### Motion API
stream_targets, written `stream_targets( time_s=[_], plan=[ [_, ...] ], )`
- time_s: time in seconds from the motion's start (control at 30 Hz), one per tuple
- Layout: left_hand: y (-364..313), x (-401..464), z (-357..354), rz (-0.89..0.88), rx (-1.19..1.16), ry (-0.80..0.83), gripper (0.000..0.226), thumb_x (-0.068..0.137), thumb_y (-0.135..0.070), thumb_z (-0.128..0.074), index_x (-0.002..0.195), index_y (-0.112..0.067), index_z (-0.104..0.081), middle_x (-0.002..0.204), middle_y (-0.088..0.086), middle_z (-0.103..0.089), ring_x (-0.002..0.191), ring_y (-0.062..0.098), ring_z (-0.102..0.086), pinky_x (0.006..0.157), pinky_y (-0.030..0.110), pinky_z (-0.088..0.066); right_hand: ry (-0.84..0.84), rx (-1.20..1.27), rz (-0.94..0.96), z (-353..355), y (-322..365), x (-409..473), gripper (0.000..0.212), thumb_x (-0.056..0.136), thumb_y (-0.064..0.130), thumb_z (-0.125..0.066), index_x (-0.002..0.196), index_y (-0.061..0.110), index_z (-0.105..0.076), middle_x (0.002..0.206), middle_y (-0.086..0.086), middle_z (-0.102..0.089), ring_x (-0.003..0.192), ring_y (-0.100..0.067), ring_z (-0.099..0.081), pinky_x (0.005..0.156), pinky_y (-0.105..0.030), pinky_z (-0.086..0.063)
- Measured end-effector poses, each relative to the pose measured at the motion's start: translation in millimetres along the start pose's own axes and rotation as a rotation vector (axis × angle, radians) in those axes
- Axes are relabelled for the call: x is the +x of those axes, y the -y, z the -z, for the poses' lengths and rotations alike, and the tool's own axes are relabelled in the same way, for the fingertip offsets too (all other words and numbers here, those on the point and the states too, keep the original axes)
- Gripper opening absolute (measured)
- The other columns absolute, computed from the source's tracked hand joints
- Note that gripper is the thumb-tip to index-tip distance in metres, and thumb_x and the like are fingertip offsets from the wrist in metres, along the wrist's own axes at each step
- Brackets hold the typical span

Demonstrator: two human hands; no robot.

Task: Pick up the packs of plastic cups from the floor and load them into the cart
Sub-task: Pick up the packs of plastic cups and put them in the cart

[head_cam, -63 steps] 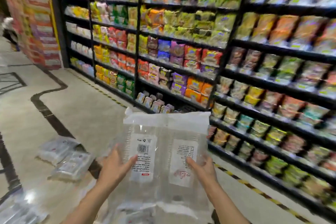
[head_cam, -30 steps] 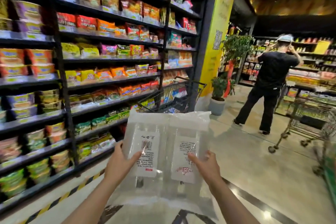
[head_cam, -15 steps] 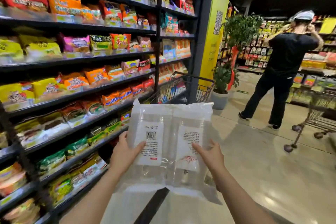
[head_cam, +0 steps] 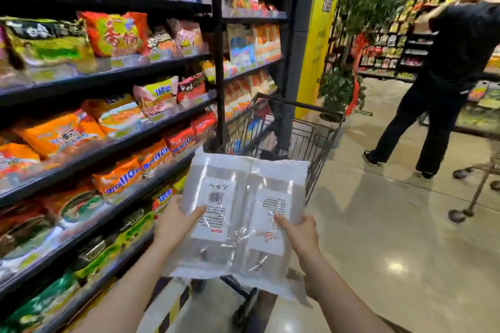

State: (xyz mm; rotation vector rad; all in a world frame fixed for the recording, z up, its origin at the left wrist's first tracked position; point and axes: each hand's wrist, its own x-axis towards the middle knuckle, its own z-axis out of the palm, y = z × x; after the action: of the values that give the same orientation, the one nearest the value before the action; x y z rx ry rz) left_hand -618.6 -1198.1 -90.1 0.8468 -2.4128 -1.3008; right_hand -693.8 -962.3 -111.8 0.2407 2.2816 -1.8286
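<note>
Clear crinkly film wraps the two packs of plastic cups [head_cam: 244, 213], held side by side as one flat bundle, each with a white printed label facing up. Left hand [head_cam: 173, 220] grips the left edge, thumb curled over the top face near the barcode label; right hand [head_cam: 299, 230] grips the right edge likewise, thumb on the second label. Bundle is in the air, tilted, its far edge just before the near rim of the wire cart [head_cam: 311, 134]. Judged light and bulky: stacked cups give some stiffness along the length, but the film is slick and loose at the sealed ends, and thin cups would crush under a hard squeeze. Best hold looks like the long side edges over the cup stacks, not the floppy seals. Cart basket stands beside the shelf [head_cam: 113, 143] of snack bags; its contents are mostly hidden behind the bundle, so what lies inside cannot be told.
</note>
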Motion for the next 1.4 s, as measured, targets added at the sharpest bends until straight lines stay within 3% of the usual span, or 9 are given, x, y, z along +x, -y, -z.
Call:
stream_targets(
  time_s=[0.07,0.33,0.5,0.63,0.73,0.8,1.0,1.13,1.4],
  plan=[
    [1,53,-10,0.003,0.042,0.014,0.063,0.079,-0.045,-0.067,0.127,-0.010,-0.045,0.123,0.011,-0.060,0.104,0.028,-0.059,0.083,0.036,-0.047,-0.006,-0.026,-0.059,-22,7,43,0.076,0.067,0.046,-0.078,0.124,0.009,-0.044,0.122,-0.010,-0.060,0.105,-0.030,-0.062,0.093,-0.046,-0.051],
    [22,255,-78,-0.023,0.119,0.142,0.058,0.080,-0.049,-0.064,0.118,-0.006,-0.053,0.115,0.014,-0.062,0.106,0.033,-0.058,0.080,0.036,-0.043,-0.125,-0.007,-0.193,-113,4,221,0.065,0.074,0.040,-0.075,0.125,0.011,-0.047,0.117,-0.009,-0.063,0.097,-0.028,-0.064,0.087,-0.042,-0.054],
    [52,371,-142,-0.052,0.244,0.362,0.079,0.069,-0.063,-0.056,0.119,-0.003,-0.057,0.118,0.018,-0.061,0.113,0.031,-0.056,0.092,0.038,-0.043,-0.220,-0.013,-0.376,-163,-32,304,0.085,0.069,0.052,-0.072,0.133,0.006,-0.041,0.134,-0.013,-0.053,0.119,-0.034,-0.053,0.102,-0.050,-0.044],
    [89,435,-205,-0.006,0.289,0.468,0.075,0.064,-0.064,-0.054,0.113,-0.006,-0.060,0.108,0.014,-0.066,0.098,0.029,-0.062,0.083,0.032,-0.048,-0.303,-0.036,-0.507,-186,-68,360,0.088,0.077,0.051,-0.067,0.145,0.010,-0.028,0.147,-0.009,-0.039,0.132,-0.033,-0.041,0.111,-0.048,-0.035],
    [118,464,-249,0.101,0.329,0.525,0.051,0.084,-0.034,-0.065,0.116,0.005,-0.056,0.115,0.022,-0.061,0.100,0.034,-0.060,0.083,0.031,-0.047,-0.325,-0.064,-0.542,-198,-100,398,0.087,0.081,0.046,-0.066,0.147,0.010,-0.022,0.151,-0.010,-0.033,0.136,-0.032,-0.035,0.114,-0.046,-0.031],
    [139,478,-274,0.131,0.421,0.559,0.056,0.087,-0.033,-0.061,0.124,0.007,-0.049,0.126,0.028,-0.054,0.117,0.039,-0.052,0.095,0.040,-0.040,-0.336,-0.085,-0.569,-204,-124,419,0.091,0.079,0.049,-0.066,0.148,0.011,-0.021,0.151,-0.012,-0.031,0.137,-0.034,-0.033,0.114,-0.048,-0.029],
    [182,503,-322,0.091,0.495,0.613,0.062,0.091,-0.030,-0.055,0.141,-0.001,-0.033,0.143,0.024,-0.040,0.130,0.034,-0.040,0.103,0.034,-0.032,-0.307,-0.151,-0.703,-221,-177,455,0.091,0.080,0.056,-0.062,0.146,0.008,-0.022,0.144,-0.019,-0.040,0.132,-0.038,-0.040,0.110,-0.050,-0.035],
    [205,513,-340,0.057,0.545,0.643,0.055,0.091,-0.035,-0.052,0.136,-0.006,-0.038,0.134,0.024,-0.049,0.122,0.038,-0.048,0.096,0.039,-0.040,-0.319,-0.127,-0.680,-223,-199,471,0.060,0.081,0.039,-0.069,0.125,0.006,-0.046,0.122,-0.015,-0.061,0.108,-0.032,-0.059,0.094,-0.037,-0.048],
    [220,519,-376,0.033,0.449,0.646,0.054,0.094,-0.028,-0.049,0.142,-0.012,-0.030,0.140,0.014,-0.044,0.127,0.032,-0.043,0.100,0.039,-0.036,-0.330,-0.088,-0.667,-221,-222,493,0.058,0.084,0.036,-0.067,0.127,0.009,-0.039,0.118,-0.012,-0.061,0.098,-0.029,-0.063,0.088,-0.038,-0.052]
  ],
)
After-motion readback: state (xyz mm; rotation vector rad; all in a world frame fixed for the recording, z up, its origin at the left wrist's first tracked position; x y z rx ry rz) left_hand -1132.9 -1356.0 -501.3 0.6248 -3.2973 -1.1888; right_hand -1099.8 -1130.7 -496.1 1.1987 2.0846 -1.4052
